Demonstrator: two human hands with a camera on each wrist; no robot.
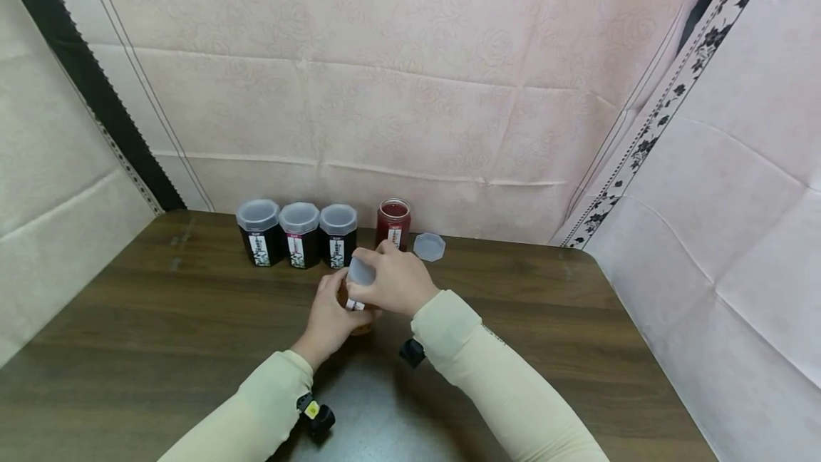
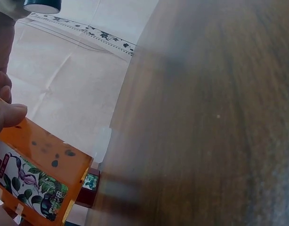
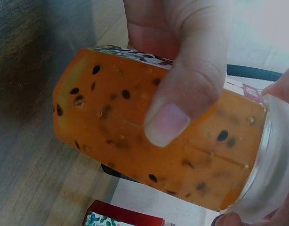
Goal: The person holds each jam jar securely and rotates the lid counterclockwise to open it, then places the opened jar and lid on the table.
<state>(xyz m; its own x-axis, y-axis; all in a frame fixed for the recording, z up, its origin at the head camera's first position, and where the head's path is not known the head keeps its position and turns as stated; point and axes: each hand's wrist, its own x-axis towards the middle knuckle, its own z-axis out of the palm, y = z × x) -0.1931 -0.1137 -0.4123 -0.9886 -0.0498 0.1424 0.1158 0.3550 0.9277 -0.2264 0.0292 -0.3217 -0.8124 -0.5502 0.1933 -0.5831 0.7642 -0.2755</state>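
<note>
Between my two hands is a faceted glass jar of orange jam with dark seeds [image 3: 135,125], tilted in the right wrist view. My left hand [image 1: 331,319] grips its body, thumb lying across the glass. My right hand [image 1: 399,282] pinches the frosted plastic lid [image 1: 362,272] on the jar's top, fingers and thumb on opposite sides of the rim. A label with printed leaves and a bird [image 2: 29,183] shows on the jar in the left wrist view. Whether the lid is loose I cannot tell.
Three dark jars with frosted lids, among them the leftmost jar [image 1: 259,234], stand at the table's back edge. An uncovered dark red jar [image 1: 393,219] stands right of them, beside a loose octagonal lid [image 1: 429,247]. Pale cloth [image 1: 410,91] hangs behind the wooden table [image 1: 192,362].
</note>
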